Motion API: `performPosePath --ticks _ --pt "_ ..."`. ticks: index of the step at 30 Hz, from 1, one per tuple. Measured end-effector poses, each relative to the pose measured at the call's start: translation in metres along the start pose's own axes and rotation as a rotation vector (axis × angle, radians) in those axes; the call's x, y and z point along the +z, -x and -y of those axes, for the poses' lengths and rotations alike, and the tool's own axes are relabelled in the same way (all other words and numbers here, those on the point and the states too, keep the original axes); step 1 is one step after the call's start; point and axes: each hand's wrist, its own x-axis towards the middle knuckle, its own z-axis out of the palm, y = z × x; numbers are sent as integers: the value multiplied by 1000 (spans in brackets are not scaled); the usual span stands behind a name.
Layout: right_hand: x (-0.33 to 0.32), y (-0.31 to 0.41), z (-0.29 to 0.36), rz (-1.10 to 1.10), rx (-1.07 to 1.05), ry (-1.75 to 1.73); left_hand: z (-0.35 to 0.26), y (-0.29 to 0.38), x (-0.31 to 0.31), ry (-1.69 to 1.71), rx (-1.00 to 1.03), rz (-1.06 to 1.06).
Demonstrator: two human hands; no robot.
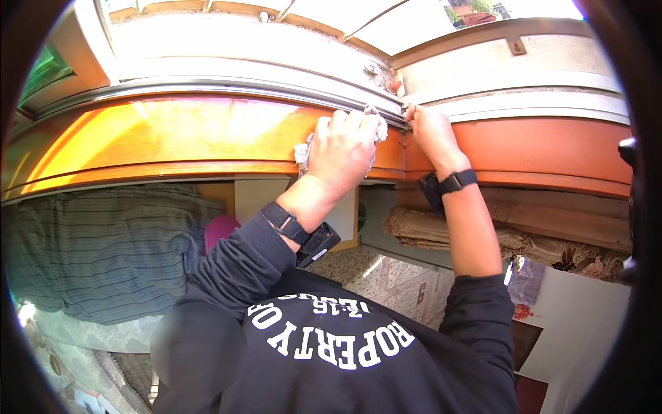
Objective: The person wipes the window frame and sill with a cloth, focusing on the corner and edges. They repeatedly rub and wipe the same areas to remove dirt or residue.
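A crumpled whitish cloth or wad of paper [382,129] is bunched under my left hand [341,150]. That hand curls over it on the orange-brown wooden sill [222,129], just left of the corner. My right hand [429,129] reaches into the corner where the metal window track [232,83] meets the side frame [543,106]. Its thumb and fingers are drawn together at the track's end; whether they pinch anything is hidden. Black straps with small dark devices circle both wrists, the left one [318,243] and the right one [434,191].
Beyond the track lie a brightly lit outer ledge [207,39] and a metal grille [377,20]. Below the sill are a dark striped cloth [114,248], a pink rounded object [220,230], a pale board [258,199] and a gathered tan curtain [517,222] on the right.
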Motion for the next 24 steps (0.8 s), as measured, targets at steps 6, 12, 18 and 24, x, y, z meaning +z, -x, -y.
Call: performPosePath --ticks 6,12,18,24 --pt "5 -1 -9 25 96 -146 -2 1 -1 -7 2 15" --pt "5 0 3 7 51 -24 1 1 1 -5 7 -11" --pt "5 4 -1 -20 92 -129 1 1 2 9 -4 -3" --pt "30 4 -9 -134 7 61 -1 1 0 41 8 -22"
